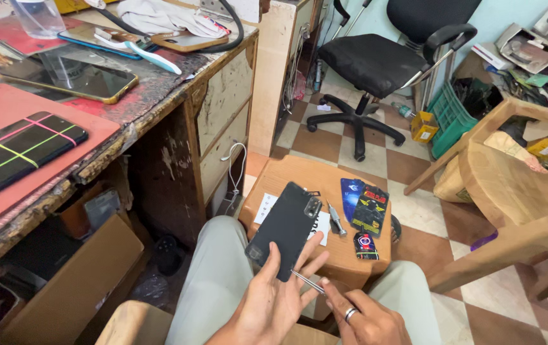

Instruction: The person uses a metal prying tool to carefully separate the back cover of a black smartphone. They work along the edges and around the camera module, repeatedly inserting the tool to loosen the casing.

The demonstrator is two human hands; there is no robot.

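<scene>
A seated person looks down at their own two hands over their lap. The left hand (267, 300) holds a dark phone (285, 230) tilted upright, back facing the camera, its lower end resting on the palm with the thumb on one edge and the fingers (309, 259) spread loosely behind the other; the hand is only partly curled around it. The right hand (363, 319), wearing a ring, has its fingers pinched shut on thin metal tweezers (306, 281), whose tip points toward the left palm just below the phone. Beyond the hands stands a small wooden stool (299, 176) carrying a white paper slip (264, 207), a small screwdriver (336, 219) and several dark printed packets (368, 211). To the left is a worn wooden table (159, 83) holding a red mat (6, 105), a black phone strapped with coloured rubber bands (15, 153), and another phone with a gold rim (73, 80). A black office chair (382, 61) stands on the checkered tile floor (427, 166) farther back, with a green crate (453, 118) and a wooden chair (517, 185) to the right.
</scene>
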